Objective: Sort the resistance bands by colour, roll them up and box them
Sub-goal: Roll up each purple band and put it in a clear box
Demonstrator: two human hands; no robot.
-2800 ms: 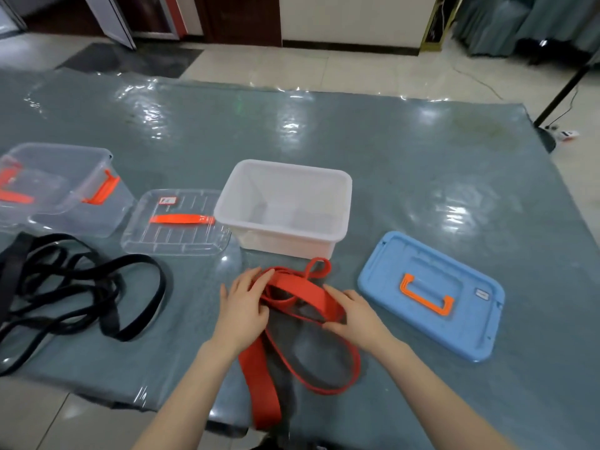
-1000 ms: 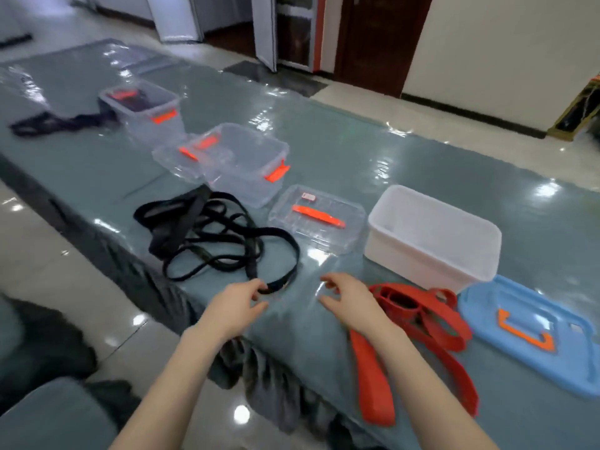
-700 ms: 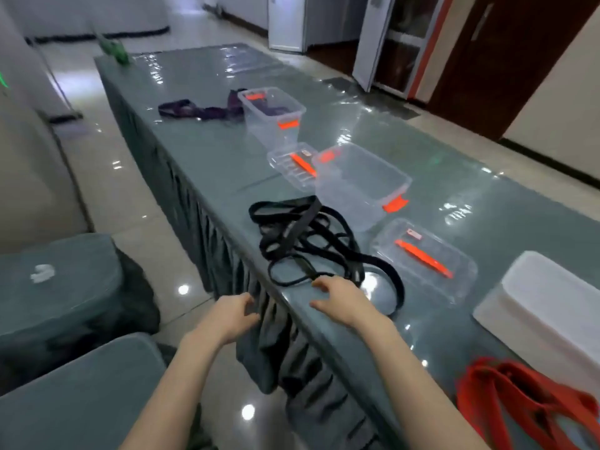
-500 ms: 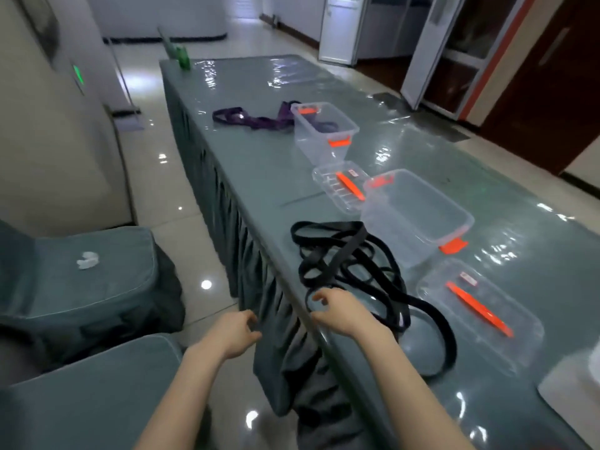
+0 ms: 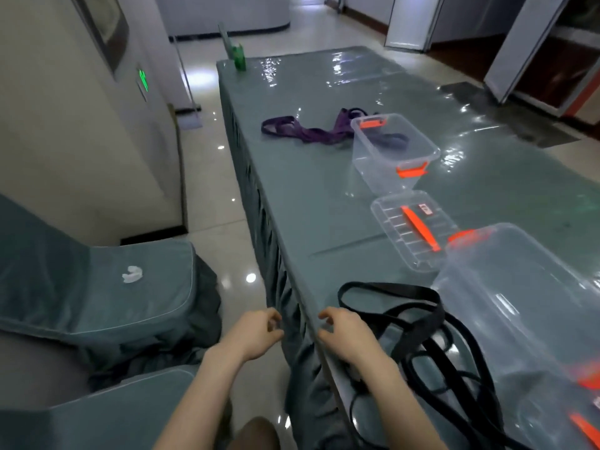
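Now both hands are free and nothing is being rolled: the left hand [image 5: 256,336] hangs off the table's edge over the floor, fingers loosely curled on nothing, and the right hand [image 5: 347,336] sits just over the near edge of the table [image 5: 308,196], fingers likewise loosely curled and empty, right beside the black bands [image 5: 418,323]. That black tangle lies loose on the cloth, unrolled, with a clear tub [image 5: 526,306] standing open just past it, so I'd call this the gap between colours, with black the likely one in hand. The next move calls for picking a single strand out of that heap, since the loops cross one another and a careless pull could drag the whole lot. Further up, purple bands [image 5: 305,129] trail on the table and seemingly into a far tub [image 5: 389,154], its lid [image 5: 393,228] lying flat nearer to us with an orange handle. As for writing, there's a small red-and-white sticker [image 5: 423,208] on that lid, too small to read, and a green lit sign [image 5: 143,80] on the wall, also illegible
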